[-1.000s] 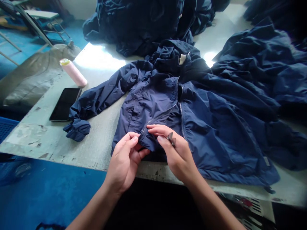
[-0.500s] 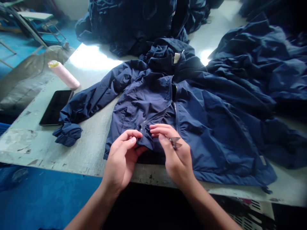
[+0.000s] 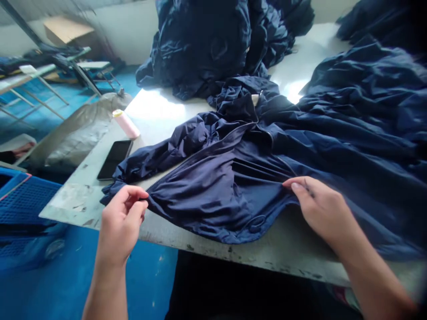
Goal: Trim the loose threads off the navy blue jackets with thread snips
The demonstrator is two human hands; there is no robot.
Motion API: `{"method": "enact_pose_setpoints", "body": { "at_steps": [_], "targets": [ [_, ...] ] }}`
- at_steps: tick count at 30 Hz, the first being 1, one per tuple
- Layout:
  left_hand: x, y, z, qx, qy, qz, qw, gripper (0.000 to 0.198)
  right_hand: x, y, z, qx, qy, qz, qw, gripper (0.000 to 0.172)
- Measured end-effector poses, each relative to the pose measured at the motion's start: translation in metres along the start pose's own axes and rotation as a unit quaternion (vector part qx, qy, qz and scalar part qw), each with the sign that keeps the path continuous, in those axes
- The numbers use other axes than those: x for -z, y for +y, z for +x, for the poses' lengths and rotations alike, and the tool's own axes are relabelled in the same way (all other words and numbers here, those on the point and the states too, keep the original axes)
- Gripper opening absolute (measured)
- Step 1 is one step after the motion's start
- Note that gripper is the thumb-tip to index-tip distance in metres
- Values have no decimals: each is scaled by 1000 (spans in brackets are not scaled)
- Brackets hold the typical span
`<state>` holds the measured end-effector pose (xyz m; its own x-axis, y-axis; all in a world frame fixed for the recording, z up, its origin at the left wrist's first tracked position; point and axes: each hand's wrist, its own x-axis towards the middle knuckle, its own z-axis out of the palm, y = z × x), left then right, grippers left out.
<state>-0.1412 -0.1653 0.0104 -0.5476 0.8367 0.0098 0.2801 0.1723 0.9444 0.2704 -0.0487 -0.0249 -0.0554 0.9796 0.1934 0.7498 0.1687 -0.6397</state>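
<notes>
Jacket [image 3: 203, 191] held by left hand [image 3: 120, 224] and right hand [image 3: 320, 206] bears pale, unreadable label [image 3: 255, 99].

the jacket [image 3: 210, 186] lies on the table [image 3: 75, 195], phone [image 3: 114, 161] at left.

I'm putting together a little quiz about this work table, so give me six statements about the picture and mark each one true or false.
1. The left hand and the right hand both pinch the navy jacket. True.
2. The navy jacket is zipped shut. False: its front is spread open.
3. The phone and the pink spool are both on the table. True.
4. The pink spool stands on top of the phone. False: it is on the table, just beyond the phone.
5. A blue crate is to the left of the table. True.
6. The phone's screen is brightly lit. False: it is dark.
</notes>
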Motion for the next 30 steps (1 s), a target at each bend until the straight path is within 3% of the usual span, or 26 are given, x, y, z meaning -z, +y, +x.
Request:
{"method": "enact_pose_setpoints", "body": {
  "at_steps": [2,4,7,9,12,15,18,20,23,25,28,30],
  "targets": [
    [13,-12,-3,-35,-5,142,989,9,3,-5,3,-18,-10,12,1000,25],
    [15,-12,-16,-118,34,236,964,13,6,-22,-1,-10,6,44,999,24],
    [-2,6,-48,-207,93,186,956,10,7,-56,-16,34,51,102,993,22],
    [-21,20,-66,-229,18,83,970,9,4,-73,-26,66,6,121,990,22],
    [-54,25,-74,-303,-166,64,936,16,3,-84,-37,77,-114,98,986,24],
    [-81,13,-63,-362,-247,173,882,27,13,-82,-44,70,-221,45,972,23],
    [-92,-1,-47,-417,-236,278,833,45,30,-81,-52,28,-268,34,962,26],
    [-88,-1,-36,-469,-238,303,795,43,39,-82,-56,16,-271,37,962,29],
    [-76,21,-20,-524,-278,299,747,32,42,-86,-49,76,-255,28,963,26],
    [-76,47,-5,-523,-313,307,731,26,34,-88,-31,112,-214,28,970,28],
    [-100,75,27,-503,-335,314,732,26,6,-85,5,141,-118,9,983,37],
    [-125,76,50,-510,-352,320,717,37,-16,-73,21,179,-108,-68,976,42]
  ]
}}
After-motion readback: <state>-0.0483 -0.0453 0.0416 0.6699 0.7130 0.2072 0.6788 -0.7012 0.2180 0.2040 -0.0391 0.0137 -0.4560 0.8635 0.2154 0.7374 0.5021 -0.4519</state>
